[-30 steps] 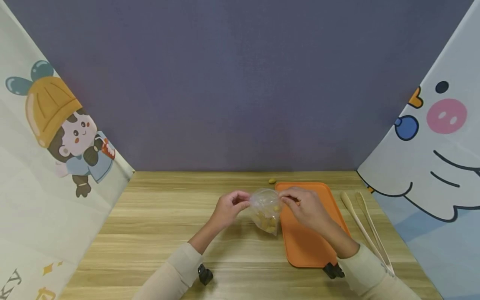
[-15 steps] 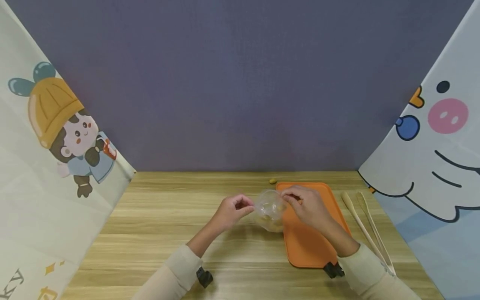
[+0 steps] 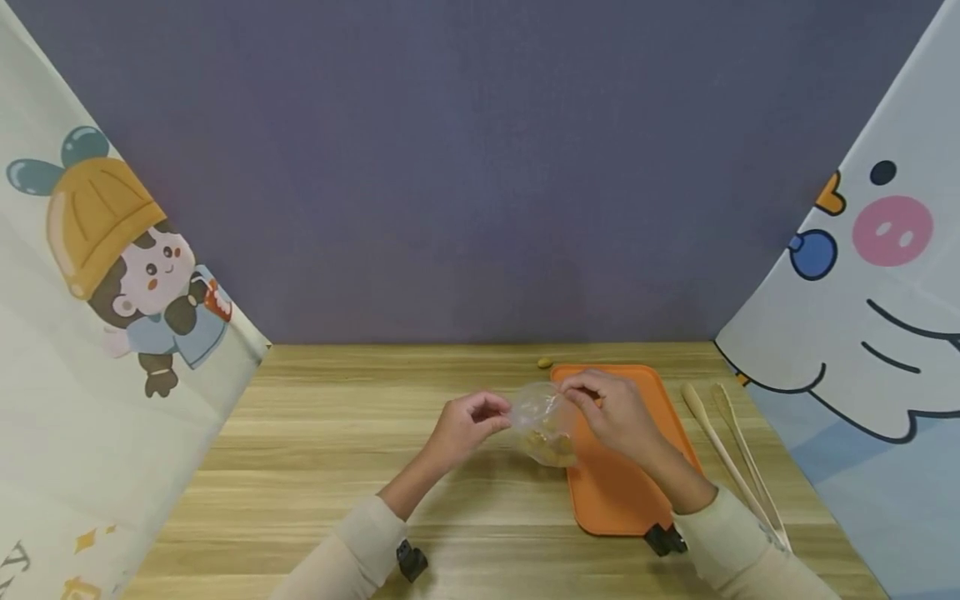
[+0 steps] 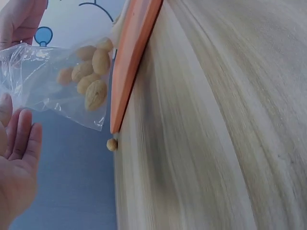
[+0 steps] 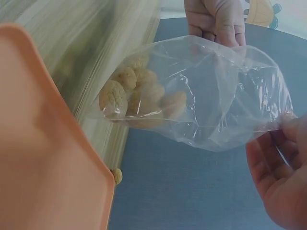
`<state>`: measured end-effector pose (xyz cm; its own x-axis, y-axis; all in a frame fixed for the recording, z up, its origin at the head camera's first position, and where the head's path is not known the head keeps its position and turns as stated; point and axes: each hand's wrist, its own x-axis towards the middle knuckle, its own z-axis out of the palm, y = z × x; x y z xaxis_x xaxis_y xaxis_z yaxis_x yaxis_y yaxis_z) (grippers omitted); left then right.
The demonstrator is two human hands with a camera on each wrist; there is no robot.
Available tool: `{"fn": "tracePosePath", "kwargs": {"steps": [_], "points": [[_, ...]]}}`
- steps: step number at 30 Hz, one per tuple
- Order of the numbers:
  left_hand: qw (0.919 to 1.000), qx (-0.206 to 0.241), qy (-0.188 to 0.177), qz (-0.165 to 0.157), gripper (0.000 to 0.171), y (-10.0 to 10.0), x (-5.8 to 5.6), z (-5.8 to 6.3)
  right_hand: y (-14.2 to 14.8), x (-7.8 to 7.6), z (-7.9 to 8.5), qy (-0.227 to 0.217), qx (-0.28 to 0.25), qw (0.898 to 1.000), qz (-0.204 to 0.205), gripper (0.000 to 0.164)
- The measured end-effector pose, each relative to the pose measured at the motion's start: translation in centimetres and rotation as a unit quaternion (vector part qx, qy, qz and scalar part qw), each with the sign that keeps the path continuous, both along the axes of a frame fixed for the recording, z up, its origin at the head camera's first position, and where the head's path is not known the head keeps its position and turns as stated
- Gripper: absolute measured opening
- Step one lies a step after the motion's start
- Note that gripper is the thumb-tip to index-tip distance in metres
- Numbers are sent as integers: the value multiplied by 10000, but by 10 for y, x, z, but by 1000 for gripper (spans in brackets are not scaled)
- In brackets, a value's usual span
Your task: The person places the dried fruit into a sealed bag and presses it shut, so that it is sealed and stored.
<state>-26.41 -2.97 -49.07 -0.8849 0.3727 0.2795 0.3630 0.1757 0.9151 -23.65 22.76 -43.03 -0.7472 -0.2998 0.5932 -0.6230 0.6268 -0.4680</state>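
Observation:
A clear plastic bag [image 3: 534, 406] hangs between the two hands, above the wooden table beside the tray's left edge. Several tan, oval, wrinkled nuts [image 5: 113, 98] lie bunched in its bottom end; they resemble walnuts in the shell. My left hand [image 3: 467, 427] pinches one side of the bag's upper part between thumb and fingers. On the opposite side, my right hand [image 3: 617, 414] pinches the bag's rim. The right wrist view shows the bag's upper part spread wide between the hands. Behind the tray's far left corner, a single loose nut [image 3: 544, 363] rests on the table.
An orange tray [image 3: 618, 492] lies under the right hand and forearm. To its right are long light-coloured tongs [image 3: 702, 414]. A grey-blue panel [image 3: 480, 208] stands along the table's far edge, with printed cartoon panels on both sides.
The bag's bottom with the nuts has swung right toward the tray's edge. My left hand has shifted slightly right and nearer; the right hand has barely moved.

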Motion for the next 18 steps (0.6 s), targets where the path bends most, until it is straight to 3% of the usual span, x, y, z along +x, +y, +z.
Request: {"fn": "tracePosePath", "kwargs": {"steps": [4, 12, 18], "points": [[9991, -187, 326, 208, 13, 1, 1, -1, 0, -1, -2, 4, -55, 10000, -82, 14], [9962, -93, 784, 365, 9, 4, 3, -1, 0, -2, -3, 151, -281, 9994, -97, 14], [9962, 54, 776, 403, 6, 2, 3, 3, 3, -1, -6, -15, -285, 9995, -143, 13]]}}
